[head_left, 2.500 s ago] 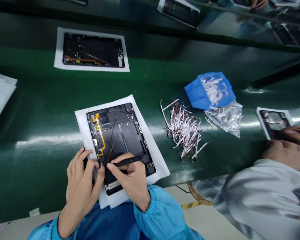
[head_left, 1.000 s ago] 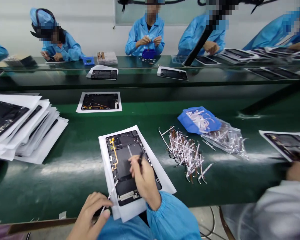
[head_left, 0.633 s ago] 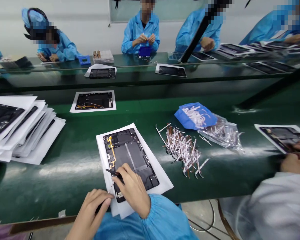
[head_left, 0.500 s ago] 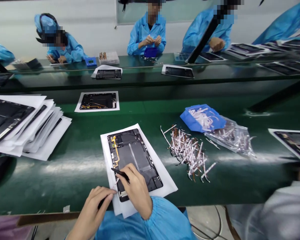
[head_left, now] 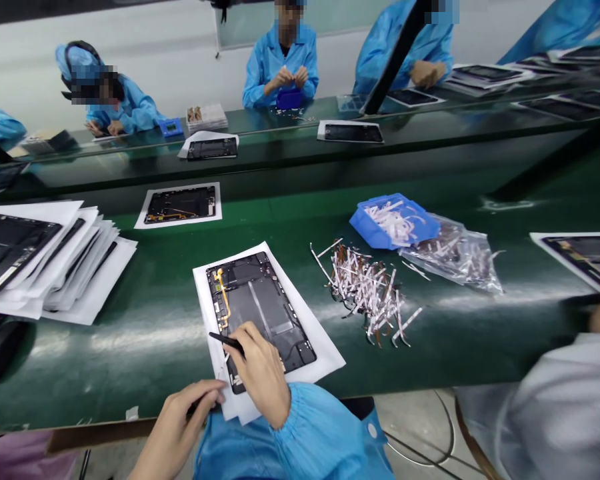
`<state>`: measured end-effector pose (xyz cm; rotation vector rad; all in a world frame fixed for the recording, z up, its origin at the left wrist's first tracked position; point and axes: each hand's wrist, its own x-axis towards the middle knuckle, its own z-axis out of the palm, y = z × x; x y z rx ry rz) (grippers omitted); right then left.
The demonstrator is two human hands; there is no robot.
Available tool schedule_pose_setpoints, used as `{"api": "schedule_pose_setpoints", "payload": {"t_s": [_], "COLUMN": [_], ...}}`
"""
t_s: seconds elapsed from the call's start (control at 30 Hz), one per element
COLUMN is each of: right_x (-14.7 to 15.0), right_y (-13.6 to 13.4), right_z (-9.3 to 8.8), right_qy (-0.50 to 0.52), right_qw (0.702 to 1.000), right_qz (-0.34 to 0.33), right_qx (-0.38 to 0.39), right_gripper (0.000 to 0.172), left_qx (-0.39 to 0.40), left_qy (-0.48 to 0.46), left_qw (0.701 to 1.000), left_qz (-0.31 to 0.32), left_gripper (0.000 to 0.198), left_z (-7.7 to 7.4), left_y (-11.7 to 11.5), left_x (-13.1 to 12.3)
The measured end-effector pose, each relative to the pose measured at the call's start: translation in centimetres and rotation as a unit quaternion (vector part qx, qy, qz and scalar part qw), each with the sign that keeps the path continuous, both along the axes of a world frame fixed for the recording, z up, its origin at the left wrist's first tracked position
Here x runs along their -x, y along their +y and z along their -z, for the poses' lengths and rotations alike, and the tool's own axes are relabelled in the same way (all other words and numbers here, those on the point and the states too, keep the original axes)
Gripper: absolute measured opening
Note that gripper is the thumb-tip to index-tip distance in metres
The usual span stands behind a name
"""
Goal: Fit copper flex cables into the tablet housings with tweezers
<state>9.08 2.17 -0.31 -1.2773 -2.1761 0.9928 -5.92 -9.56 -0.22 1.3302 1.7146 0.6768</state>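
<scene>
A black tablet housing [head_left: 263, 300] with an orange flex cable [head_left: 223, 297] along its left side lies on white paper sheets [head_left: 320, 370] in front of me. My right hand [head_left: 261, 373] is over its lower left part, closed around slim black tweezers [head_left: 229, 342]. The tips of the tweezers are hidden by the fingers. A small white strip [head_left: 227, 360] shows at the housing's left edge. My left hand [head_left: 185, 413] is at the lower left corner of the paper, thumb and fingers curled together. Something dark shows between them, too covered to name.
Right of the housing lies a heap of white and brown strips [head_left: 367, 287], with a blue bin [head_left: 393, 223] and a clear bag [head_left: 455, 257] behind. A stack of papered housings [head_left: 55, 267] stands left. Another housing [head_left: 180, 203] lies farther back. Co-workers sit across and at the right.
The whole view has shifted a little as the head turned. Both hands stay close to the same places on the housing and paper, the right still holding the tweezers.
</scene>
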Motion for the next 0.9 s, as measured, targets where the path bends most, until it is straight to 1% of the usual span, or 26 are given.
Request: {"api": "schedule_pose_setpoints", "payload": {"t_s": [0.07, 0.13, 0.23, 0.3, 0.33, 0.37, 0.4, 0.43, 0.53, 0.6, 0.77, 0.9], "right_x": [-0.1, -0.5, -1.6, -2.6, -3.0, -3.4, -3.6, -3.7, -3.6, -3.3, -3.0, -2.7], "right_y": [-0.1, -0.4, -0.8, -0.9, -0.9, -0.9, -0.8, -0.7, -0.1, 0.3, 0.4, 0.2], "right_z": [0.0, -0.5, -1.6, -2.2, -2.4, -2.5, -2.5, -2.5, -2.1, -1.9, -1.5, -1.1], "right_qy": [0.054, 0.132, 0.245, 0.289, 0.297, 0.295, 0.282, 0.264, 0.215, 0.211, 0.243, 0.264], "right_qw": [0.998, 0.99, 0.957, 0.933, 0.925, 0.923, 0.925, 0.932, 0.953, 0.958, 0.952, 0.944], "right_qz": [0.001, -0.016, -0.03, -0.016, -0.012, -0.014, -0.019, -0.026, -0.022, -0.002, 0.007, 0.035], "right_qx": [0.018, 0.056, 0.151, 0.213, 0.235, 0.249, 0.254, 0.249, 0.212, 0.194, 0.184, 0.196], "right_gripper": [0.009, 0.01, 0.012, 0.009, 0.007, 0.012, 0.018, 0.02, 0.012, 0.011, 0.017, 0.011], "left_qx": [0.021, 0.033, 0.033, 0.028, 0.025, 0.022, 0.019, 0.018, 0.024, 0.03, 0.032, 0.032], "left_qy": [-0.048, -0.116, -0.217, -0.247, -0.254, -0.259, -0.266, -0.275, -0.299, -0.31, -0.32, -0.33], "left_qw": [0.998, 0.99, 0.963, 0.952, 0.95, 0.948, 0.946, 0.943, 0.935, 0.931, 0.928, 0.923], "left_qz": [-0.027, -0.077, -0.155, -0.177, -0.181, -0.182, -0.185, -0.188, -0.191, -0.19, -0.188, -0.193], "left_gripper": [0.031, 0.036, 0.039, 0.04, 0.041, 0.042, 0.042, 0.041, 0.038, 0.037, 0.031, 0.029], "left_z": [0.0, -0.1, -0.3, -0.3, -0.2, -0.2, -0.1, 0.0, 0.2, 0.3, 0.4, 0.3], "left_y": [0.1, 0.2, 1.0, 1.8, 2.2, 2.5, 2.9, 3.1, 3.6, 3.7, 3.7, 3.5], "left_x": [-0.3, -0.9, -2.2, -2.9, -3.3, -3.5, -3.7, -3.9, -4.1, -4.2, -4.1, -4.0]}}
